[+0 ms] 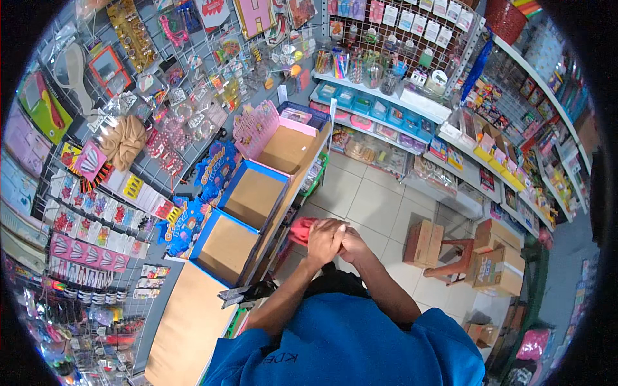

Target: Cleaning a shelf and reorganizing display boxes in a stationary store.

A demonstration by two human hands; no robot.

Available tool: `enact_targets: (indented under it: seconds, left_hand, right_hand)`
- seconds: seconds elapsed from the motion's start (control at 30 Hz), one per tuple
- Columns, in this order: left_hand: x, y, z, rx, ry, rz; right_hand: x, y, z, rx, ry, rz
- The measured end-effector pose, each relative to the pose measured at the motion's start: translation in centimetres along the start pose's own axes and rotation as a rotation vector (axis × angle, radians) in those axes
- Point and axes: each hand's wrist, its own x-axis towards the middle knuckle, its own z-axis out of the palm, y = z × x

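Head view shows the left hand [324,239] and right hand [351,244] pressed together, closed on a soft red cloth-like bundle [301,230] beside the front edge of the cardboard surface [193,315]. It looks light and limp, best gripped bunched. Blue-rimmed open cardboard boxes [254,195] and a pink one [283,149] appear empty.

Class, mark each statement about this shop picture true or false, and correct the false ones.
1. Both hands are close together at a red item. True.
2. The open display boxes are full of goods. False: they look empty.
3. A wooden stool stands on the tiled floor. True.
4. The person wears a yellow shirt. False: the shirt is blue.
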Motion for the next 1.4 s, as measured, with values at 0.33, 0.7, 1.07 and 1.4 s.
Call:
enact_targets:
  seconds: [0.33,0.7,1.07,1.4]
  left_hand:
    - [-2.4,1.2,-4.8,-0.183,-0.28,-0.142]
    - [-9.9,-0.2,-7.6,-0.289,-0.179,-0.452]
    - [-15.1,6.0,-4.5,-0.401,-0.095,-0.786]
    - [-23.0,11.0,0.1,-1.305,0.721,-0.934]
  right_hand:
    - [-5.2,-1.0,-1.2,-0.031,-0.043,-0.104]
    - [-7.4,-4.3,-3.2,-0.079,0.074,-0.322]
    - [-9.4,0.0,-3.8,-0.16,0.028,-0.275]
    - [-17.0,5.9,-3.9,-0.852,-0.322,-0.088]
